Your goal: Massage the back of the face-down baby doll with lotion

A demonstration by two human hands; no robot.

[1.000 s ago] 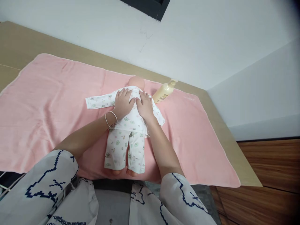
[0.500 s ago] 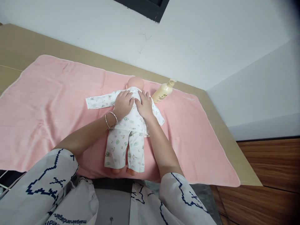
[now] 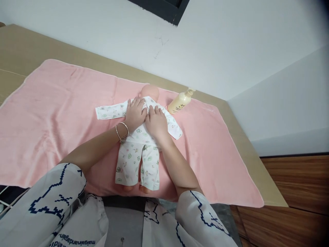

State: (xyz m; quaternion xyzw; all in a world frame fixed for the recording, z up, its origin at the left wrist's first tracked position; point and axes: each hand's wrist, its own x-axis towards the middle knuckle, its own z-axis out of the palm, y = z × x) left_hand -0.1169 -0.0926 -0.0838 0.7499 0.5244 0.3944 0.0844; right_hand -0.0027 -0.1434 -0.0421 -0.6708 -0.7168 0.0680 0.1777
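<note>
A baby doll (image 3: 137, 137) in a white printed top and trousers lies on a pink blanket (image 3: 77, 99), its head away from me and its feet towards me. No facial features show on the doll's head. My left hand (image 3: 135, 114) rests with fingers extended on the left side of the doll's upper body. Beside it, my right hand (image 3: 156, 121) lies flat on the right side, its thumb close to the left hand. Both hands hold nothing. Beyond my right hand, a yellow pump bottle (image 3: 180, 102) lies tilted on the blanket.
The blanket covers much of a wooden table (image 3: 246, 154), whose back edge meets a white wall (image 3: 115, 31). A dark frame (image 3: 164, 12) is on the wall. Brown wooden panels (image 3: 295, 181) stand at the right, below the tabletop.
My right hand has slid slightly down the doll's upper body towards me, and its fingers are closer together. My left hand stays in nearly the same place.
</note>
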